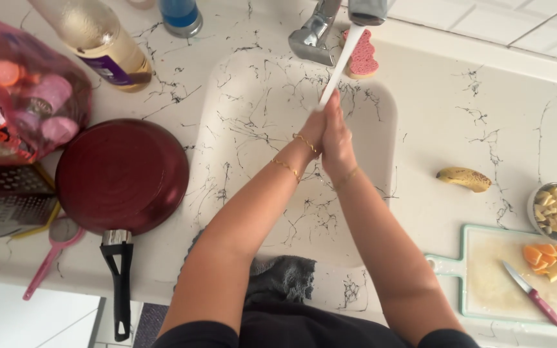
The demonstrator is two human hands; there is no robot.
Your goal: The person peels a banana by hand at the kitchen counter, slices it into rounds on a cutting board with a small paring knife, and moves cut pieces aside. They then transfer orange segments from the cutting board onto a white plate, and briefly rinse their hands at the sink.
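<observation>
Centrally, the left hand and right hand are pressed palm to palm, nothing held, under the water stream falling from the faucet at twelve o'clock; thorough rinsing is best achieved over the sink.

Far left on the surface sits a pink see-through bag (colourful packets inside); beside it, a pale bottle wearing a purple label.

pan left of sink | board right (knife on it)
</observation>
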